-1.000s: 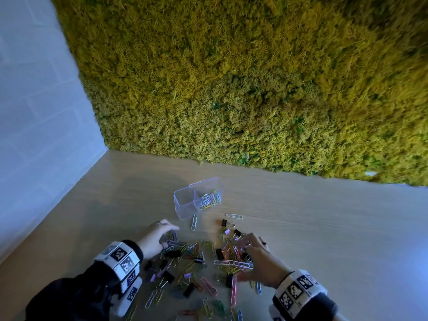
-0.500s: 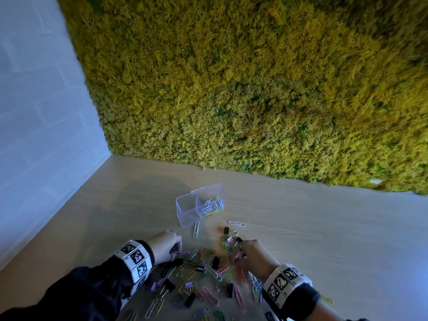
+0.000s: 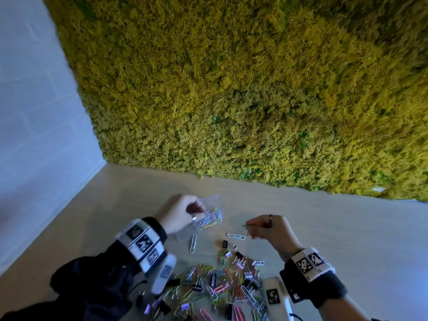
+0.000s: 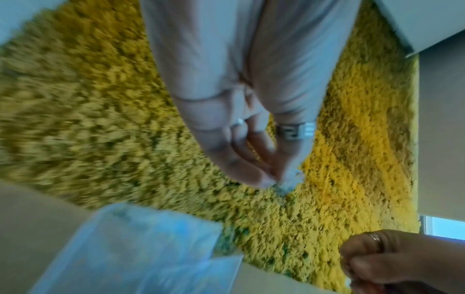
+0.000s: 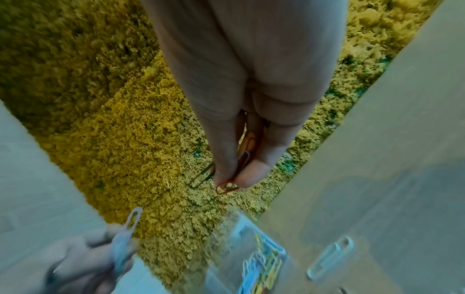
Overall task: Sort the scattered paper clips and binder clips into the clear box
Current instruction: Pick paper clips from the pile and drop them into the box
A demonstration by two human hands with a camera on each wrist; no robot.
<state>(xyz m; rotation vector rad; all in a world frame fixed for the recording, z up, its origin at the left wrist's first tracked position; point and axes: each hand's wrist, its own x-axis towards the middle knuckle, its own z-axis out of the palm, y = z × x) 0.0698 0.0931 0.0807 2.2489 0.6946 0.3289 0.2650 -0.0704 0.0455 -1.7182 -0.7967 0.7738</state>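
Because paper clips (image 5: 245,159) are light, thin, slick wire, a fingertip pinch across the loops suits them; the right hand (image 3: 269,230) pinches several beside the box (image 3: 212,215), the left hand (image 3: 177,213) pinches pale ones over it, while the pile (image 3: 222,286) lies nearer on the table (image 3: 335,228).

No readable text, brand or nos. anywhere. Only signs: black-and-white square fiducial markers on the left wristband (image 3: 143,242) and right wristband (image 3: 310,262), plus one on the white wrist camera housing (image 3: 273,295). Patterns only, no letters.
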